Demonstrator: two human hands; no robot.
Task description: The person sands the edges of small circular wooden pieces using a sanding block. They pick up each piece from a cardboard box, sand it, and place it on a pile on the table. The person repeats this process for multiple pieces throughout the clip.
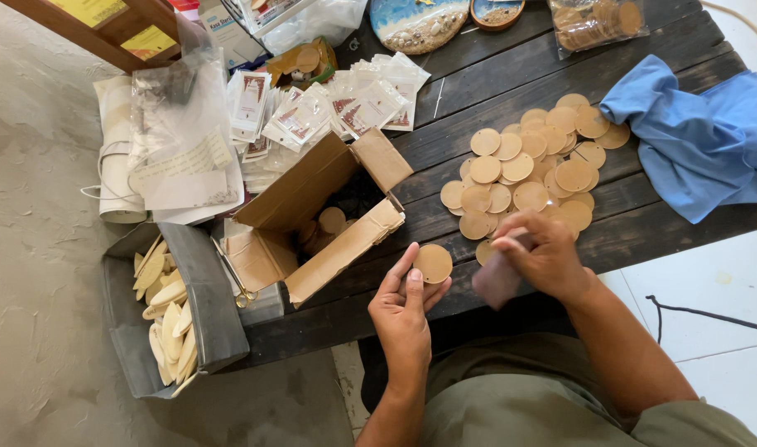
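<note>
My left hand [403,306] holds a round wooden disc [433,263] by its edge, thumb and fingers pinching it just above the near edge of the dark wooden table [511,91]. My right hand [542,252] is closed on a small greyish piece [496,280], blurred, right beside the disc. Just beyond my right hand lies a pile of several similar wooden discs [527,170] spread over the table.
An open cardboard box [312,215] with discs inside stands left of my hands. A grey bin [200,290] of pale oval wooden pieces sits at the table's left end. Small plastic packets [329,108] lie behind the box. A blue cloth [693,141] is at the right.
</note>
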